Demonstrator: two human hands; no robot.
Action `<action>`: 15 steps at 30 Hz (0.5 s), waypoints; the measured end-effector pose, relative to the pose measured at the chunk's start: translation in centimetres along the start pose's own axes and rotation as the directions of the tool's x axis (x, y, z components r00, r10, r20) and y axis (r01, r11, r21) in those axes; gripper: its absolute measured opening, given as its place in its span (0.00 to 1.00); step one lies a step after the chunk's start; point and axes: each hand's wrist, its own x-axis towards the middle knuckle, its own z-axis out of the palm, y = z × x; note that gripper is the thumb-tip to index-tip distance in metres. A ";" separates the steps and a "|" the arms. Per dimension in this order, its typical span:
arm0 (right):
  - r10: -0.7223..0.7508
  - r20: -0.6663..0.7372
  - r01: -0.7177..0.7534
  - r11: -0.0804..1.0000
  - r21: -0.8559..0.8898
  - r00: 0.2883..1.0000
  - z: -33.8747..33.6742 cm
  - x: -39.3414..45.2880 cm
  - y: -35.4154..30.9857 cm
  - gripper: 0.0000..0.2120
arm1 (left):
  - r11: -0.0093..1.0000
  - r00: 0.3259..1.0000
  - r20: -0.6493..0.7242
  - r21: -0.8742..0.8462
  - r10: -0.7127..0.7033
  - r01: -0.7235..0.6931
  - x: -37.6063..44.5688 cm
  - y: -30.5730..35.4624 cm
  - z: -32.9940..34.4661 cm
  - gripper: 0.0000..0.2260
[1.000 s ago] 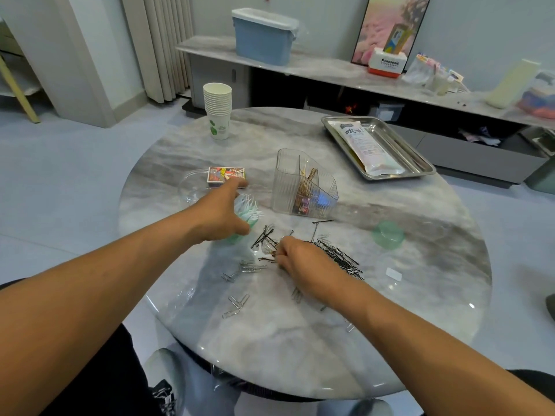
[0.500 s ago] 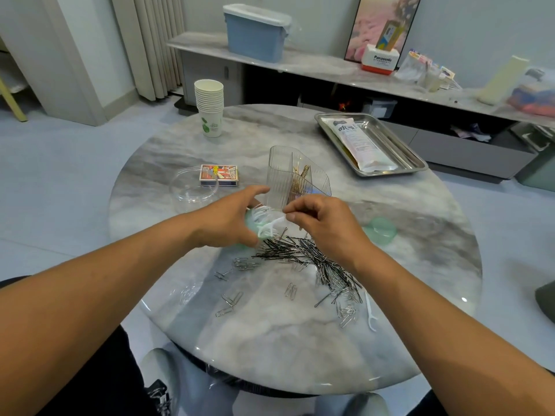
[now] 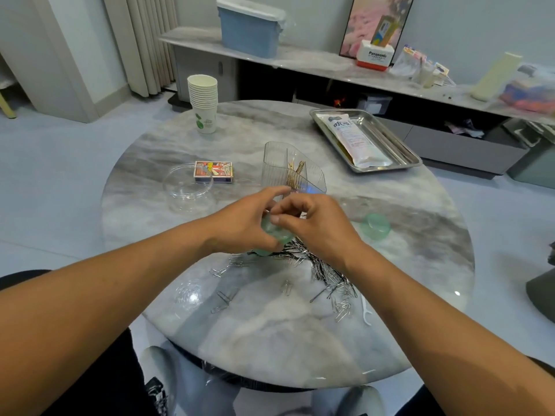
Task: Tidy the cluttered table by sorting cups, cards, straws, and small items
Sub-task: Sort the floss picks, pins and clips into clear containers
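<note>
Small green container (image 3: 271, 229) gripped in the left hand (image 3: 246, 225) — right hand (image 3: 312, 223) pinching at its mouth, contents hidden — above the bench (image 3: 270, 340).

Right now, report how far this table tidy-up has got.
Done: paper cups stacked, straw packet in the metal tray, card box set aside. In hand: left hand grips a small green container while the right hand pinches something over it, too small to identify. Left: hairpins and paper clips scattered, floss pick, green lid.
</note>
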 end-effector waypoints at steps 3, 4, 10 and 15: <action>0.062 -0.091 -0.057 0.997 0.057 0.994 -2.2 -0.1 -0.4 0.03 | 1.000 0.999 -0.042 -0.015 0.009 -0.010 0.8 0.6 0.4 0.44; 0.109 -0.110 -0.107 0.994 0.022 0.988 -3.3 -0.1 -0.2 0.02 | 1.000 0.999 -0.054 0.001 0.000 0.000 0.9 0.8 0.5 0.43; 0.605 0.068 -0.488 0.698 -0.524 0.794 -8.2 -3.1 3.6 0.04 | 0.998 1.000 -0.017 0.064 -0.015 0.016 1.3 1.3 1.4 0.44; 0.719 -0.013 -0.489 0.459 -0.742 0.695 -7.7 -5.9 5.8 0.11 | 0.997 1.000 0.017 0.083 0.009 -0.010 1.7 1.7 2.6 0.46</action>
